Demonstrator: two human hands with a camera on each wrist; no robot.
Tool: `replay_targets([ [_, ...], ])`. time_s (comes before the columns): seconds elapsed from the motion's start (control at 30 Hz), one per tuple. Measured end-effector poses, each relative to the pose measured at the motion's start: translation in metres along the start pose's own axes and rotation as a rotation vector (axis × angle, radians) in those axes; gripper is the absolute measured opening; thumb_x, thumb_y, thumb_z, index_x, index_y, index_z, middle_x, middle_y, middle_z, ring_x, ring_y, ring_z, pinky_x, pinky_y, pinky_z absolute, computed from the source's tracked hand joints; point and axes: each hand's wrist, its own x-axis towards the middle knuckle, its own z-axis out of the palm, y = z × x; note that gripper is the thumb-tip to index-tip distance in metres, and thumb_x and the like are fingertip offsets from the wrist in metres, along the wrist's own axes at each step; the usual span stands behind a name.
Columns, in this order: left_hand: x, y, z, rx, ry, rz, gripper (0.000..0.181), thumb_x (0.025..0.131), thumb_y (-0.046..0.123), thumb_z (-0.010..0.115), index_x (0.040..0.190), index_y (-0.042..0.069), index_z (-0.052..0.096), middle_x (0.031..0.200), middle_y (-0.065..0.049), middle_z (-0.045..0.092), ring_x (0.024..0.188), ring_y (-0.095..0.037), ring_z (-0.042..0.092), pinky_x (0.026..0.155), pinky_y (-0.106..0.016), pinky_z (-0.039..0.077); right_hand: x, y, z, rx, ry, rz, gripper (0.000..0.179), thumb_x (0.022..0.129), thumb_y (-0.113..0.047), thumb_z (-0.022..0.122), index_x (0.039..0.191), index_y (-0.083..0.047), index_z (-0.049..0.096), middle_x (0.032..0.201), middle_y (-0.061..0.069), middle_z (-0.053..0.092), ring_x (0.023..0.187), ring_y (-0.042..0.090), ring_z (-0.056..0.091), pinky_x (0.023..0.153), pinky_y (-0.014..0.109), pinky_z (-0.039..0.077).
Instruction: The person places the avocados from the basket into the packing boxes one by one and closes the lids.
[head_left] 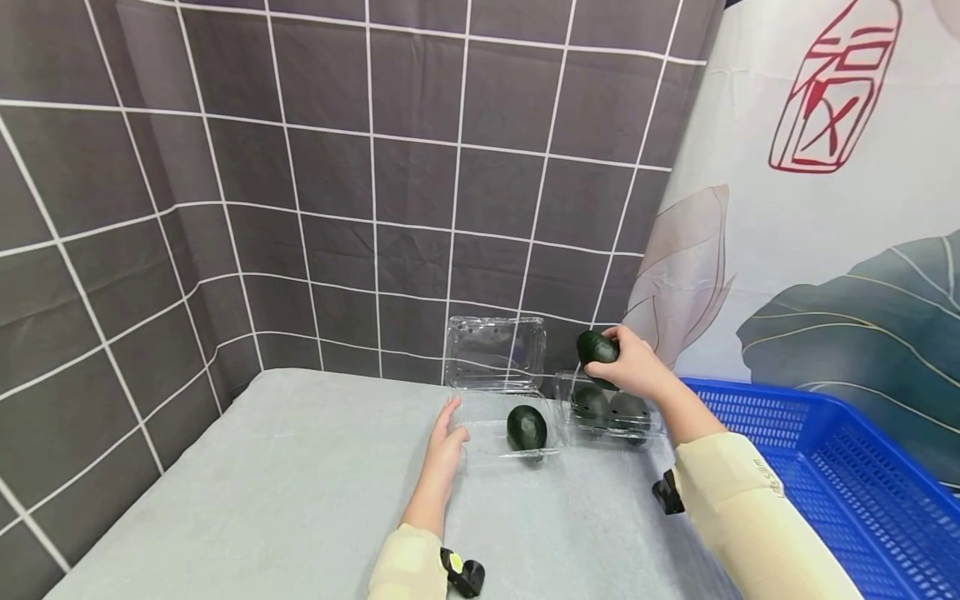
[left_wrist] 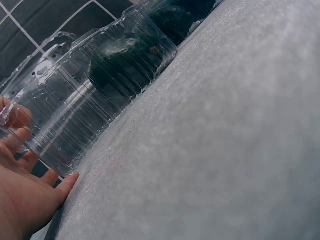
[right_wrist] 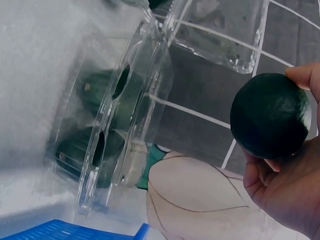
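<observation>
My right hand grips a dark green avocado, raised above a closed clear plastic clamshell box. In the right wrist view, thumb and fingers hold this avocado from one side. Dark avocados show through the closed box's wall. To its left stands an open clamshell box, its clear lid upright at the back. One avocado lies at the right in the open box. My left hand touches this box's left end with extended fingers.
A blue plastic basket stands at the right, beside the closed box. Grey cloth covers the table. Behind it hang a dark curtain with a white grid and a pale printed curtain.
</observation>
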Motion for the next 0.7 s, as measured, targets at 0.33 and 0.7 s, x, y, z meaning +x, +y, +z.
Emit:
replay_targets([
  [0.33, 0.003, -0.002, 0.0, 0.007, 0.003, -0.017, 0.068, 0.071, -0.006, 0.041, 0.139, -0.002, 0.034, 0.151, -0.019, 0.014, 0.137, -0.038, 0.007, 0.109, -0.053, 0.009, 0.006, -0.01, 0.01, 0.01, -0.006, -0.032, 0.06, 0.078, -0.024, 0.067, 0.122, 0.007, 0.042, 0.108, 0.024, 0.05, 0.089, 0.033, 0.05, 0.071, 0.04, 0.047],
  [0.7, 0.001, 0.002, 0.0, 0.001, -0.006, -0.026, 0.069, 0.072, -0.007, 0.042, 0.14, -0.002, 0.032, 0.151, -0.019, 0.011, 0.138, -0.038, 0.004, 0.109, -0.054, 0.009, 0.011, -0.027, 0.021, -0.019, 0.023, -0.046, 0.059, 0.076, -0.028, 0.066, 0.121, 0.005, 0.045, 0.112, 0.023, 0.047, 0.096, 0.034, 0.045, 0.079, 0.045, 0.042],
])
